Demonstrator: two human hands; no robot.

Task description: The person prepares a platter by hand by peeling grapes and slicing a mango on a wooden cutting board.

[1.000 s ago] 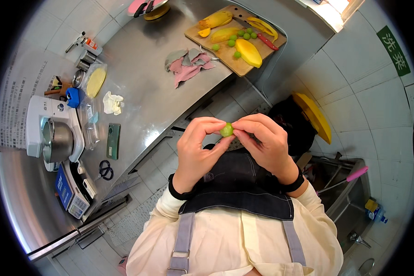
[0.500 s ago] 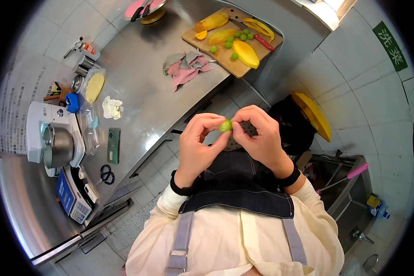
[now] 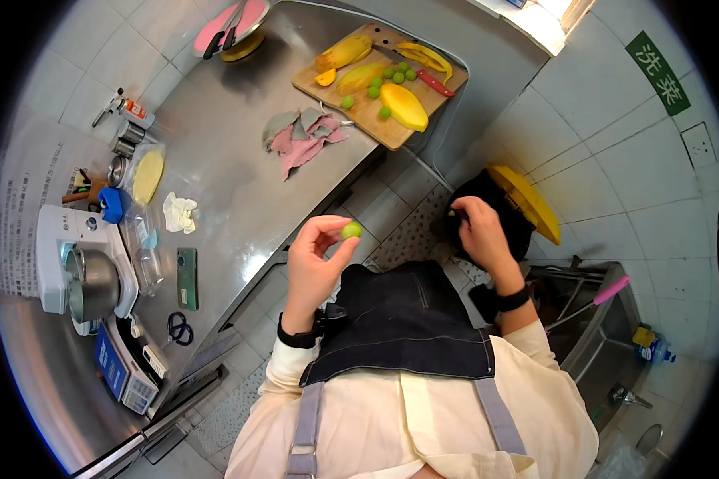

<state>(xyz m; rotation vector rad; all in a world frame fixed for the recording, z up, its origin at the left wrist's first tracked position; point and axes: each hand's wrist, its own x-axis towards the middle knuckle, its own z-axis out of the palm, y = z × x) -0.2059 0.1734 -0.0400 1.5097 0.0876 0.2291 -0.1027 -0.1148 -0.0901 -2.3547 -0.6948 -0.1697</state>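
In front of my apron, my left hand [image 3: 315, 259] pinches a green grape [image 3: 351, 230] between thumb and fingertips. My right hand [image 3: 482, 231] is off to the right, above a bin [image 3: 499, 214] with a black liner. Its fingers are closed together, with a small pale green scrap [image 3: 452, 213] at their tips, too small to make out well. On a wooden cutting board [image 3: 395, 137] at the far end of the counter lie several green grapes [image 3: 375, 92], a halved mango [image 3: 403, 107], more mango pieces and peel, and a knife with a red handle [image 3: 435, 83].
A steel counter [image 3: 240, 152] runs along my left, bearing a pink and grey cloth [image 3: 302, 141], a phone [image 3: 187, 279], scissors [image 3: 180, 328], a stand mixer [image 3: 88, 267] and a scale [image 3: 128, 375]. The bin's yellow lid [image 3: 527, 203] stands open. A sink [image 3: 607, 351] is at right.
My hands have parted. The right hand has left the grape and moved right, over the bin; the left has shifted left, still pinching the grape. The view has turned slightly.
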